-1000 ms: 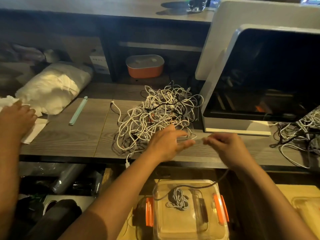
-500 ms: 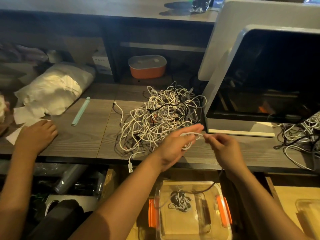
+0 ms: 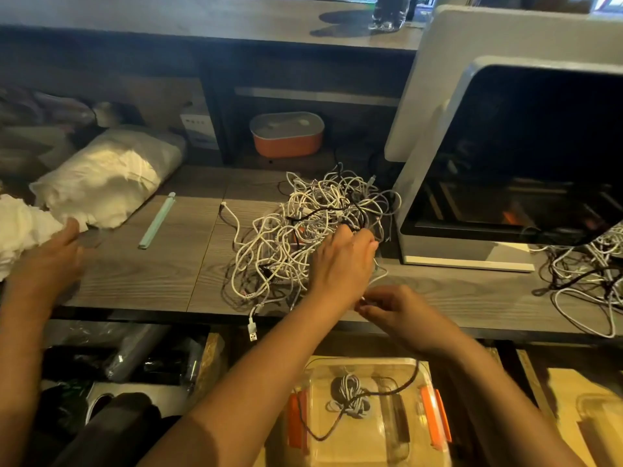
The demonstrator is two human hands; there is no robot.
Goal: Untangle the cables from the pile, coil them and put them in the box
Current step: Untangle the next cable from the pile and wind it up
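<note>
A big pile of cables (image 3: 303, 230) lies in the middle of the tabletop (image 3: 135, 281). The pile is longest from far right to near left. One white plug (image 3: 253, 330) hangs over the near edge and points down. Another cable end (image 3: 223, 206) sticks out to the far left.

The left hand (image 3: 340, 261) reaches into the near right side of the pile. Its fingers are curled around some of the strands. The right hand (image 3: 394, 311) is just near of it and pinches a thin cable (image 3: 380, 274) that runs up to the left hand.

A dark cable (image 3: 404, 387) drops from under the right wrist into the clear box (image 3: 435, 419), which sits low, near of the tabletop. A coiled cable (image 3: 347, 396) lies in the box.

Another hand (image 3: 50, 257) rests flat on the left. A green stick (image 3: 156, 220) lies pointing far and a bit right. A second pile (image 3: 586, 274) sits far off on the right.
</note>
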